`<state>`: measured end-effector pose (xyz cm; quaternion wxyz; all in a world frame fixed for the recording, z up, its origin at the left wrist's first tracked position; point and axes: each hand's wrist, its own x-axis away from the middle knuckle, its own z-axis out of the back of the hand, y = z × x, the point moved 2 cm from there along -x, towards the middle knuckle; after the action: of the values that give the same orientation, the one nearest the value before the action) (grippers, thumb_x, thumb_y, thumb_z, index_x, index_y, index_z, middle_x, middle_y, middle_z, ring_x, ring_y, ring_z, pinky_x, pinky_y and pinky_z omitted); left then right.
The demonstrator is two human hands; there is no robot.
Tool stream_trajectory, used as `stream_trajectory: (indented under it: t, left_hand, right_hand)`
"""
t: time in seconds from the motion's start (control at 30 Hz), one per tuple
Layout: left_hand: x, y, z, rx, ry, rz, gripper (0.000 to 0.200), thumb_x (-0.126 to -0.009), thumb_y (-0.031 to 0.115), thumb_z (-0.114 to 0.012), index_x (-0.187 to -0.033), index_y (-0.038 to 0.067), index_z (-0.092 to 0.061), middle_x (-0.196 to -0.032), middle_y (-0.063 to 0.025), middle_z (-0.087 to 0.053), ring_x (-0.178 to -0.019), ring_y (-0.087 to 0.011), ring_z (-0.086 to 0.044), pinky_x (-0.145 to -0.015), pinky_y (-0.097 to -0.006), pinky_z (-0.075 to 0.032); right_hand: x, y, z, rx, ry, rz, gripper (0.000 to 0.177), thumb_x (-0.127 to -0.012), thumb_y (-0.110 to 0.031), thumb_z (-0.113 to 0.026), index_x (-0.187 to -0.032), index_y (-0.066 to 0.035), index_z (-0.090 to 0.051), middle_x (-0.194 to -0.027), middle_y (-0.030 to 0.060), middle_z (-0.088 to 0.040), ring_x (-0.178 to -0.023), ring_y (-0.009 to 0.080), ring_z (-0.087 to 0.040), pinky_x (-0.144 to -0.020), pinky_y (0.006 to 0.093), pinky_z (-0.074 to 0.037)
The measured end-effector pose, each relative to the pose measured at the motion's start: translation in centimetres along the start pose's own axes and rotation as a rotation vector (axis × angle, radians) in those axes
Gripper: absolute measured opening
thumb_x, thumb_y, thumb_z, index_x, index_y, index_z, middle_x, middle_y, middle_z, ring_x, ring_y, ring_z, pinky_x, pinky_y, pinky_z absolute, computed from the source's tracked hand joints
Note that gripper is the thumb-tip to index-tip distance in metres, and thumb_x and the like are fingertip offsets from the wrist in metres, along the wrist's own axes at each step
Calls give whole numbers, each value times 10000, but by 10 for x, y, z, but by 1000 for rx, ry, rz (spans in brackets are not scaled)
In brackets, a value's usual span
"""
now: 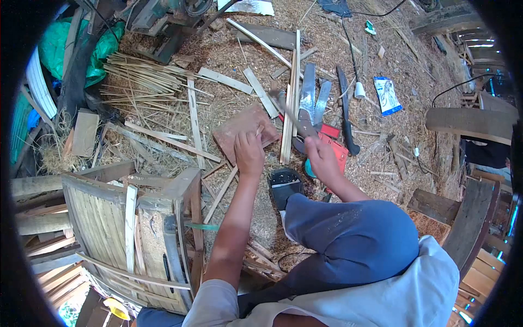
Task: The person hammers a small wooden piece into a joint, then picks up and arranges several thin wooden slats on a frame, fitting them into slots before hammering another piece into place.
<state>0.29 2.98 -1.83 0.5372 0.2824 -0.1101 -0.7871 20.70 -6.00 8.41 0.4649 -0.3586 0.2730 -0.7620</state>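
Hands splitting a strip on a board
Left hand (249, 154) pinches the thin strip (259, 130) upright on the board (234, 133), steadying it; right hand (321, 158) grips the knife (289, 111) just beside.

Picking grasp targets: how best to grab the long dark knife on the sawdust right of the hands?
Grip the long dark knife by its thick rounded handle, the end nearest the person, coming from above on its right: the blade points away, and a red object crowds its left.
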Motion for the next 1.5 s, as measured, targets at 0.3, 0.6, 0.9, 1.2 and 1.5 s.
stream_trajectory:
  t: [0.3, 0.6, 0.9, 1.2, 1.5]
  left_hand:
    - [-4, 0, 1, 25, -84, -89, 184, -977, 132, -705, -1086, 28, -600, -1049, -200, -563, -1001, -408, -596, -865, -505, -506]
    - [-6, 14, 37, -66, -44, -59, 351, -963, 305, -759, -1206, 72, -659, -1056, -133, -601, -1026, -366, -591, -881, -521, -464]
    - [3, 11, 19, -45, -184, -79, 248, -996, 301, -729, -1043, 77, -633, -1021, -157, -593, -999, -371, -595, -847, -505, -471]
    - [-36, 28, 63, 339, -336, 336, 294, -1138, 260, -514, -1044, -7, -593, -867, -292, -716, -882, -523, -707, -755, -605, -516]
    - [-58, 25, 79, 465, -312, 437, 346, -1136, 262, -503, -1031, -21, -673, -927, -307, -711, -915, -526, -690, -793, -572, -526]
  right_hand:
    - [-8, 52, -25, -7, 86, 15, 498, -1184, -389, -448, -903, -1, -586, -687, 121, -534, -632, 234, -535, -608, 409, -411]
    - [-18, 46, -26, -461, 107, -246, 530, -1190, -436, -449, -814, -77, -552, -711, -36, -457, -661, 88, -431, -586, 315, -350]
    - [-8, 59, -43, -469, 63, -215, 512, -1188, -449, -452, -832, -92, -539, -737, -47, -444, -690, 86, -424, -618, 314, -362]
    - [9, 39, -25, -384, -10, -21, 458, -1178, -377, -503, -903, -15, -562, -744, 6, -488, -722, 114, -481, -653, 354, -423]
    - [12, 8, -9, -145, -36, 44, 401, -1142, -340, -556, -974, 17, -629, -737, 201, -599, -657, 319, -606, -657, 458, -474]
